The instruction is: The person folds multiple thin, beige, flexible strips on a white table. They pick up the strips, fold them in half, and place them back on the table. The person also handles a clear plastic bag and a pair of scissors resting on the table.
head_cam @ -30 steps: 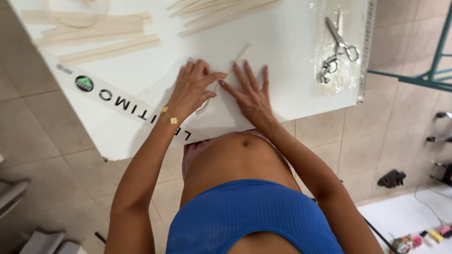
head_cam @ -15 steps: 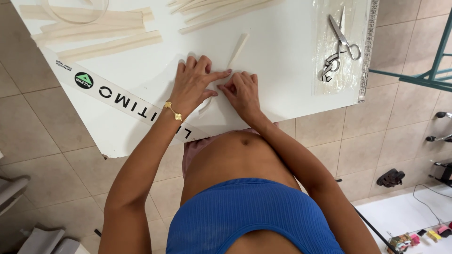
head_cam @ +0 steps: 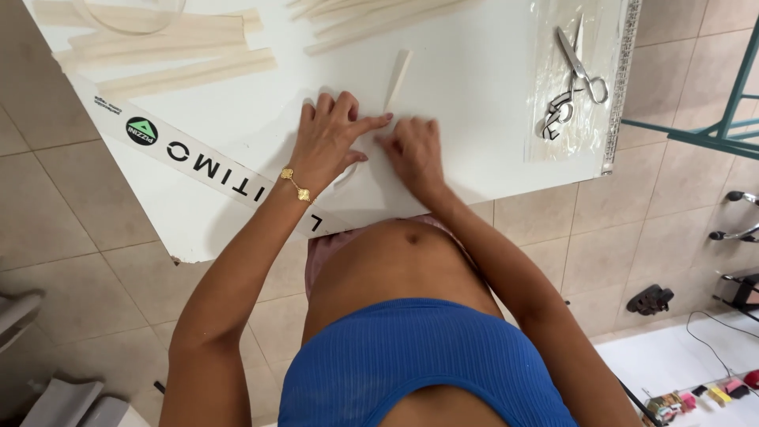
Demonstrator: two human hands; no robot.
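My left hand (head_cam: 328, 141) lies on the white board (head_cam: 490, 119), fingers spread, its index fingertip at the near end of a narrow cream strip (head_cam: 398, 79) that runs away from me. A gold bracelet sits on that wrist. My right hand (head_cam: 413, 149) is just right of it, blurred, fingers curled down onto the board with the fingertips close under the left index finger. Whether it pinches the strip's end is not visible. A thin curved loop (head_cam: 345, 175) shows under my left palm.
Scissors (head_cam: 575, 79) lie on a clear plastic bag (head_cam: 589, 130) at the board's right, beside a ruler edge (head_cam: 621, 87). Several cream strips (head_cam: 182, 75) lie at the far left and top middle. A printed white band (head_cam: 190, 154) crosses the board's left corner. Tiled floor surrounds it.
My right hand went from flat with fingers spread to curled, and slid left up against my left hand. My left hand stayed pressed in about the same spot.
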